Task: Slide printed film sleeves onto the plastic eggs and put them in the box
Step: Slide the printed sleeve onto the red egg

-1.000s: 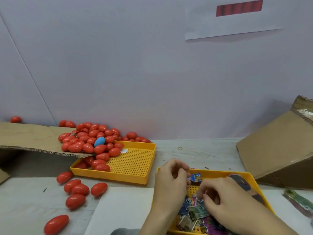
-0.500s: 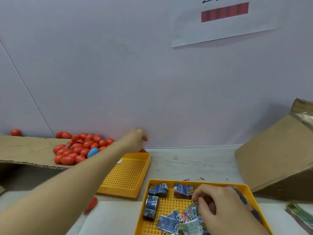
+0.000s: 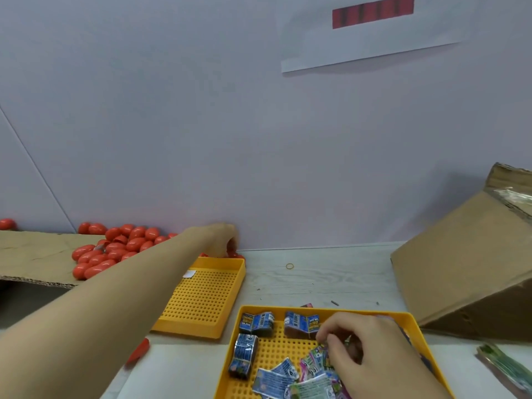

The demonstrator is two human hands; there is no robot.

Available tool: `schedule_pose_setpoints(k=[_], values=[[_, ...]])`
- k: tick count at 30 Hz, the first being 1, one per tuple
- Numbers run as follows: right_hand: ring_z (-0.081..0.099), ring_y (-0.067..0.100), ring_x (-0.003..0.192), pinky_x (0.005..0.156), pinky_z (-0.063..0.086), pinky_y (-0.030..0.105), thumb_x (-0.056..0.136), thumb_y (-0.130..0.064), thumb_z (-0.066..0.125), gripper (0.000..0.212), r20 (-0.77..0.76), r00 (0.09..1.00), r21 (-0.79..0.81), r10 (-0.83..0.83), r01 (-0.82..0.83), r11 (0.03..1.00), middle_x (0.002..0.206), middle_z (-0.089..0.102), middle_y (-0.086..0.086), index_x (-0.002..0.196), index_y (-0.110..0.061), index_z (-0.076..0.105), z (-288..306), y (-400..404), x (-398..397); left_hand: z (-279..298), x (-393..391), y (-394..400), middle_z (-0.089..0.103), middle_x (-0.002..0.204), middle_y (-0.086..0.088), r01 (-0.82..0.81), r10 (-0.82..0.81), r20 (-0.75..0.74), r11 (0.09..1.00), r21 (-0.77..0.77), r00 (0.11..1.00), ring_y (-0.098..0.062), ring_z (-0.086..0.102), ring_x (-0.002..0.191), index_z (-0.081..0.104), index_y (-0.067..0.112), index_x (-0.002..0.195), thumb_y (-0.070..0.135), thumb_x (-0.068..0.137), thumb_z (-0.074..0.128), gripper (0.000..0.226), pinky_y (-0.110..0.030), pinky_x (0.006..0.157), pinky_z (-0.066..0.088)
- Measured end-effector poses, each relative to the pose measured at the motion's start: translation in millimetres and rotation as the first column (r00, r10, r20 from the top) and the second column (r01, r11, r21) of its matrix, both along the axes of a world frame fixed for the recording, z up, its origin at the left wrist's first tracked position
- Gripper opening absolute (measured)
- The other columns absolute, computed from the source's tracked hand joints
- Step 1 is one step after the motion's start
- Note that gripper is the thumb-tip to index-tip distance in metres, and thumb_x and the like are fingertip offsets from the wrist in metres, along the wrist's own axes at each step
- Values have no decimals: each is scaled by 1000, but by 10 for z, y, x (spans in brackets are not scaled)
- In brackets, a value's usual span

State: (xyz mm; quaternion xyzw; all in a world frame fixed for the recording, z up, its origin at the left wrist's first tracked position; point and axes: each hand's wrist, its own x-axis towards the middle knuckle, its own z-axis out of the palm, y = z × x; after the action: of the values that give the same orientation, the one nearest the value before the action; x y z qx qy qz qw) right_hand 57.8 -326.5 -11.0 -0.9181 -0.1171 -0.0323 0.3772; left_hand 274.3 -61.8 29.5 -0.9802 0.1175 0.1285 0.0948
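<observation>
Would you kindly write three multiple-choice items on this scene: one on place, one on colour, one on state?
1. Where are the film sleeves?
A. near tray
B. far tray
C. box

2. What colour are the eggs?
A. green
B. red
C. white

3. What is the right hand doing?
A. resting flat
B. lifting the box
C. pinching sleeves

Key: 1 A, the sleeves lie in the near tray; 2 B, the pile by the wall is red; 3 C, its curled fingers close on sleeves while the left hand reaches the eggs.

Eggs [image 3: 115, 251] on cardboard [image 3: 37, 254] left, sleeves [image 3: 276, 381] in tray [image 3: 414, 326] (near), box [image 3: 466, 269] right
</observation>
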Motion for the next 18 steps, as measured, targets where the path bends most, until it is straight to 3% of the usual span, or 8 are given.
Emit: schedule_pose_setpoints(k=[3, 6, 10, 13, 16, 18], values=[[50, -24, 74, 63, 39, 3, 91, -34, 60, 16, 9, 1000, -1, 13, -13, 1000, 65, 46, -53, 79, -41, 67, 3, 11, -13, 64, -88, -13, 61, 114, -4, 18, -17, 93, 1000, -17, 996, -22, 60, 98, 64, 13, 118, 19, 90, 70, 29, -32, 84, 56], [44, -30, 81, 66, 37, -1, 93, -32, 59, 18, 25, 1000, 9, 12, -12, 1000, 70, 40, -59, 80, -43, 65, -5, 18, -25, 221, -249, -105, 55, 108, -1, 84, -39, 242, 980, -181, 970, -18, 54, 92, 60, 17, 112, 16, 86, 70, 27, -23, 72, 45], [56, -11, 66, 56, 40, 6, 92, -20, 60, 24, 12, 1000, 66, -3, 2, 998, 66, 55, -42, 78, -37, 67, -18, 9, -2, 330, -772, -385, 59, 106, 1, 165, -17, 287, 849, -501, 958, -14, 54, 90, 55, 21, 106, 15, 84, 72, 28, -11, 64, 42], [58, 0, 61, 56, 43, 11, 93, -17, 60, 24, 25, 999, 138, -26, 22, 990, 71, 65, -27, 80, -35, 68, -4, 35, -19, 268, -1301, -650, 60, 101, 3, 192, 40, 283, 644, -740, 958, -8, 58, 84, 53, 27, 103, 18, 87, 70, 25, -12, 62, 48], [62, 9, 62, 57, 48, 20, 94, -17, 58, 25, 32, 998, 238, -58, 49, 970, 73, 70, -7, 83, -37, 68, -5, 55, -47, 147, -1801, -922, 62, 89, 9, 217, 151, 277, 325, -920, 949, -6, 60, 77, 53, 30, 95, 19, 88, 70, 22, -20, 66, 52], [62, 12, 60, 58, 52, 27, 94, -16, 58, 25, 44, 997, 319, -65, 48, 947, 72, 69, -3, 86, -37, 69, -4, 58, -66, 33, -2059, -1081, 65, 88, 12, 211, 223, 238, 139, -968, 945, -8, 64, 76, 58, 32, 94, 22, 86, 75, 21, -26, 67, 57]])
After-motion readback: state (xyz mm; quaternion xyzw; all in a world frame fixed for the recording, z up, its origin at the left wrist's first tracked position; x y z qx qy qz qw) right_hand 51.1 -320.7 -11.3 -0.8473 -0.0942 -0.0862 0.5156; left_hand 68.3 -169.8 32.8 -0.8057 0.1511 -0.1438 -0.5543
